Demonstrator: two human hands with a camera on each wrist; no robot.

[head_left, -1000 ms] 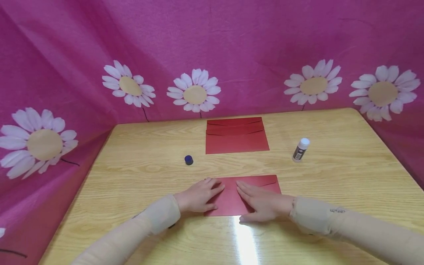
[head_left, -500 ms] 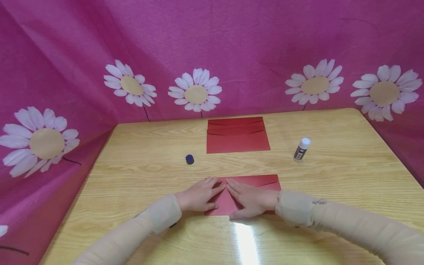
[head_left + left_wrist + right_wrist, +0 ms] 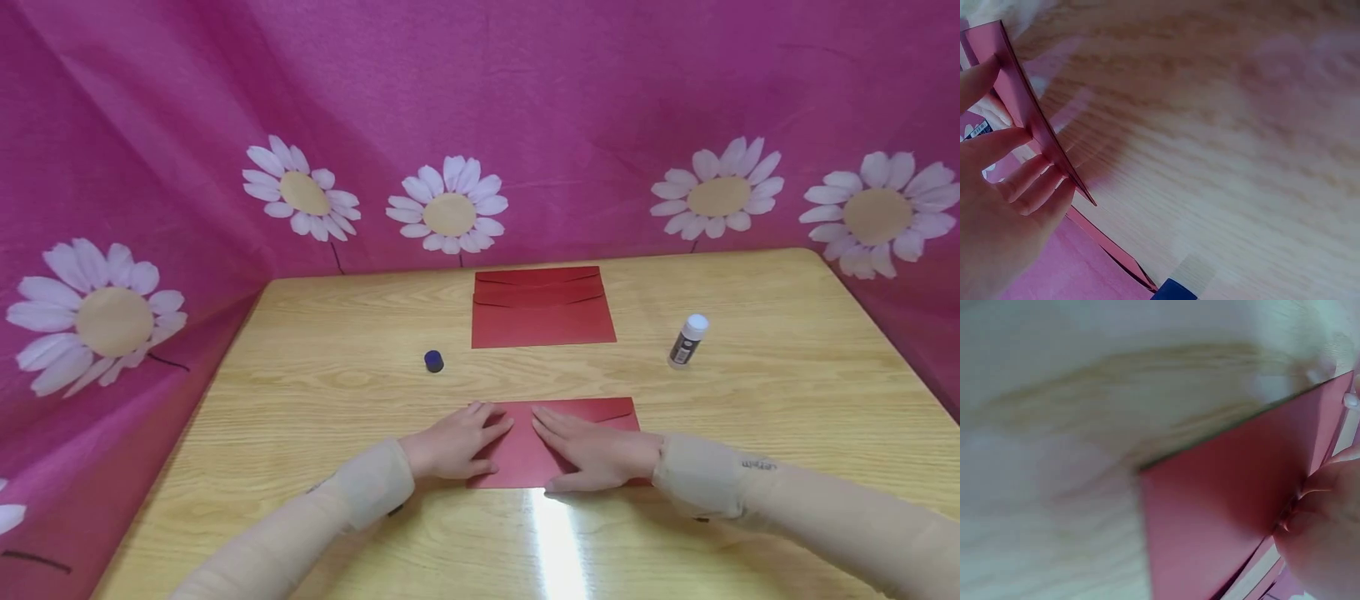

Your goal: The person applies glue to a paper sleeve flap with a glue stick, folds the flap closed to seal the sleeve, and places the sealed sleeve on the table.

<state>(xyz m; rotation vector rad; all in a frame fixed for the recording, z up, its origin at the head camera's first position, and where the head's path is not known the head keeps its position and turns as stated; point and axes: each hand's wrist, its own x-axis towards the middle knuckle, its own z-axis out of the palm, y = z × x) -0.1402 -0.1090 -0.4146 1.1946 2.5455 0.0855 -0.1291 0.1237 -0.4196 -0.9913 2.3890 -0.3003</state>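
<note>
A red envelope (image 3: 522,454) lies flap side up on the table near the person, its flap folded down. The left hand (image 3: 459,442) rests on its left end with fingers spread, and the left wrist view shows those fingertips on the envelope (image 3: 1019,103). Flat on the flap, to the right of the middle, lies the right hand (image 3: 592,450), fingers straight and thumb by the near edge. In the right wrist view part of the right hand (image 3: 1329,519) covers the flap line of the envelope (image 3: 1222,500). Neither hand grips anything.
Two overlapping red envelopes (image 3: 542,321) lie farther back on the wooden table (image 3: 337,333). A small dark blue cap (image 3: 433,361) sits left of them. To the right stands a glue stick (image 3: 687,340) with a white top. A pink flowered cloth (image 3: 570,125) hangs behind.
The right hand slid left along the flap toward the left hand, then back to the right. The left hand stayed in place on the envelope.
</note>
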